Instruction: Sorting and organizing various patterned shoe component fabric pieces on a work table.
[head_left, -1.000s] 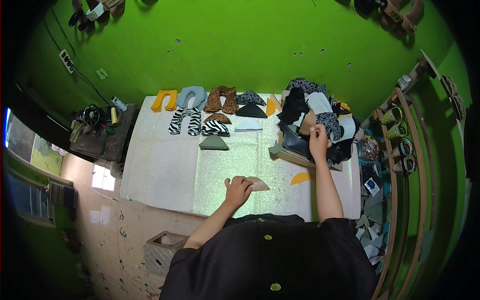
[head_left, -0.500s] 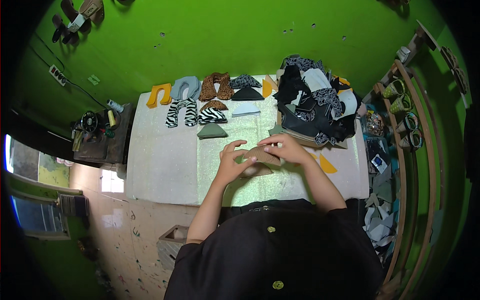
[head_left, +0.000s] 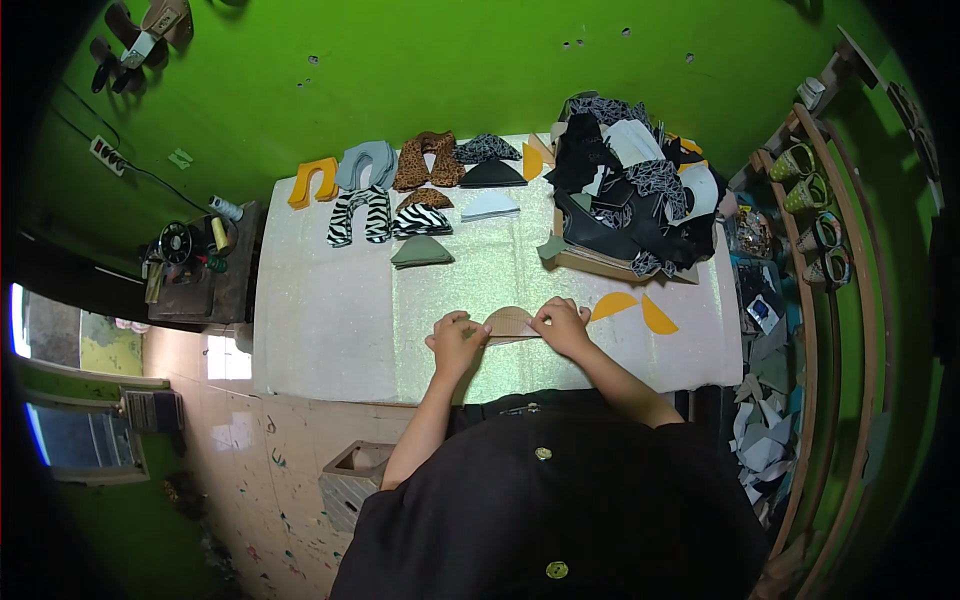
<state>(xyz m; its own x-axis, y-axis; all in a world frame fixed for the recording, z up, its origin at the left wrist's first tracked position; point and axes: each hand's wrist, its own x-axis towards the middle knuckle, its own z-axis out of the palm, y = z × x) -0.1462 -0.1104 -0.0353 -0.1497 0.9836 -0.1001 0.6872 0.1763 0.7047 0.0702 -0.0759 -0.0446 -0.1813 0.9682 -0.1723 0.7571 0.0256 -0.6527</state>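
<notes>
A tan half-round cut piece [head_left: 510,322] lies on the white sparkly table cover [head_left: 330,320] near the front edge. My left hand [head_left: 458,340] pinches its left end and my right hand [head_left: 560,325] pinches its right end, holding it flat between them. Two orange half-round pieces [head_left: 635,310] lie just right of my right hand. Further back are rows of cut shapes: orange [head_left: 312,181], grey-blue [head_left: 366,163], leopard print [head_left: 425,160], zebra print [head_left: 362,213] and a green one [head_left: 420,251].
A cardboard box heaped with black, white and patterned scraps [head_left: 630,200] stands at the back right of the table. A dark side table with tools [head_left: 195,262] is at the left. A wooden rack with shoes [head_left: 815,210] runs along the right. A box [head_left: 352,480] sits on the floor.
My right hand left the scrap heap and came down to the tan piece. Both hands now hold that piece by its ends, lower toward the front edge.
</notes>
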